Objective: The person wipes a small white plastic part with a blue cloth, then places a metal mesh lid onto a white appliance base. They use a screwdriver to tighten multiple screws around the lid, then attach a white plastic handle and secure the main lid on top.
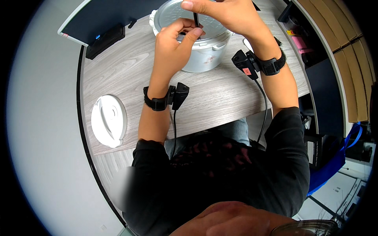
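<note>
A silver-grey pot (200, 61) with a small flower print and white side lugs stands at the far side of the desk. Its top is covered by a clear, patterned lid (173, 12). My left hand (173, 45) is closed over the near rim, thumb and fingertips pinched around the lower end of a thin black rod (196, 20). Above it, my right hand (226, 15) is curled at the rod's upper end; some of its fingers are cut off by the picture's top edge. A white round cover with a raised curved handle (109, 120) lies apart at the desk's left.
Both wrists carry black straps with small cabled boxes. A black box-shaped device (105, 41) sits at the back left below a dark panel (98, 19). On the right, a shelf holds a pink item (300, 44) beside cardboard boxes (348, 74). A blue bag (328, 173) hangs lower right.
</note>
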Demonstrator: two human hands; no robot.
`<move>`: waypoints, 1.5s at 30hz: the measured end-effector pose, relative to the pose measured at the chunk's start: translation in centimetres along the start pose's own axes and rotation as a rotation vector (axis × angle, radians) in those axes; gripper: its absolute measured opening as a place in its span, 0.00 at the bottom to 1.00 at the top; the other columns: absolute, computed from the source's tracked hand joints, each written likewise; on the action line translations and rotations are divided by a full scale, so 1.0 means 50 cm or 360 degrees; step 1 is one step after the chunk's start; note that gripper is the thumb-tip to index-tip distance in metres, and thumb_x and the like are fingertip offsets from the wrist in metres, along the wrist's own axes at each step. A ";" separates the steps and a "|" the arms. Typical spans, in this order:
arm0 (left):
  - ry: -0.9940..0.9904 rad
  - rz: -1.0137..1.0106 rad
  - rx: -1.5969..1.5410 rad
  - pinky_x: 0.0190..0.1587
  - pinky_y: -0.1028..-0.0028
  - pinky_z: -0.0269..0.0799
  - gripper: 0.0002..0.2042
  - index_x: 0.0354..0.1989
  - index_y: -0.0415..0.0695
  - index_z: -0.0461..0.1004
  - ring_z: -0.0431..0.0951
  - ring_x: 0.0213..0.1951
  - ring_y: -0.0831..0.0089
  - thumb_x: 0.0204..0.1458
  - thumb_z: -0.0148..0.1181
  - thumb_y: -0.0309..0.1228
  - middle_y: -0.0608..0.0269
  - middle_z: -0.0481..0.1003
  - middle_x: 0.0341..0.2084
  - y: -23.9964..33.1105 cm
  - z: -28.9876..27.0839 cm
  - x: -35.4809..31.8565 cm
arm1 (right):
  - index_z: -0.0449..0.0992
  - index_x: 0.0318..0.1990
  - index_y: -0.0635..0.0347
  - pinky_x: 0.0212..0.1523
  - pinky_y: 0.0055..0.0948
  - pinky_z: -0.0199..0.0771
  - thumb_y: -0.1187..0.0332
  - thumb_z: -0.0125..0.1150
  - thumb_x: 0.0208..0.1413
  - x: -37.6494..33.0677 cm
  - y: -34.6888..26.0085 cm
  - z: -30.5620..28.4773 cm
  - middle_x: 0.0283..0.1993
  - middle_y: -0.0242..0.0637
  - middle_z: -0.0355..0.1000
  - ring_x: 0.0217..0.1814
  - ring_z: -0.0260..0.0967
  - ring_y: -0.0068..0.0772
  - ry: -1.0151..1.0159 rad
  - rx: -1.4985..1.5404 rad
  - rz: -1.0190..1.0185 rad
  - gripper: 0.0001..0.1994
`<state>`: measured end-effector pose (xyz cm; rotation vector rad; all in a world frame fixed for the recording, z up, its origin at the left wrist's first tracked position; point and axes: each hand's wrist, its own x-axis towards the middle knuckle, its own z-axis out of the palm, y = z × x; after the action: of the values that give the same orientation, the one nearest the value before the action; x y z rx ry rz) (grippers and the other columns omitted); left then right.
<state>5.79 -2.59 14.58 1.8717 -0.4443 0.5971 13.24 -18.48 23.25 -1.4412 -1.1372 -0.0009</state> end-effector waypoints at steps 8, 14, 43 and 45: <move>0.0095 0.0091 -0.0064 0.39 0.73 0.76 0.08 0.36 0.35 0.79 0.83 0.32 0.69 0.59 0.56 0.26 0.58 0.83 0.27 -0.002 0.010 0.004 | 0.76 0.44 0.63 0.39 0.19 0.72 0.73 0.70 0.53 0.003 0.015 0.004 0.37 0.27 0.74 0.37 0.69 0.15 0.0006 0.0241 -0.0161 0.13; 0.0061 0.0102 -0.0071 0.40 0.72 0.76 0.09 0.37 0.36 0.80 0.84 0.33 0.68 0.60 0.54 0.27 0.57 0.83 0.28 -0.002 0.007 0.003 | 0.76 0.47 0.64 0.40 0.18 0.71 0.75 0.69 0.52 0.005 0.026 -0.015 0.36 0.25 0.74 0.38 0.68 0.14 -0.0066 0.0108 -0.0156 0.15; -0.0041 0.0364 0.0335 0.57 0.66 0.67 0.15 0.46 0.42 0.79 0.77 0.50 0.65 0.48 0.66 0.29 0.60 0.79 0.47 -0.040 -0.130 0.001 | 0.80 0.43 0.60 0.37 0.24 0.74 0.60 0.65 0.60 -0.070 0.040 -0.005 0.37 0.33 0.78 0.40 0.75 0.22 0.0096 -0.0318 -0.0123 0.13; -0.0091 0.0403 0.0489 0.59 0.64 0.67 0.16 0.46 0.43 0.79 0.76 0.54 0.61 0.46 0.68 0.29 0.59 0.79 0.49 -0.058 -0.152 0.001 | 0.82 0.39 0.61 0.41 0.26 0.68 0.59 0.68 0.56 -0.099 0.051 0.018 0.36 0.32 0.77 0.39 0.70 0.23 0.0172 -0.0226 -0.0071 0.13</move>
<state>5.97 5.55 14.76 2.1448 -0.6640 0.8197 11.72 -20.26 18.13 -1.5216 -1.0976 -0.1922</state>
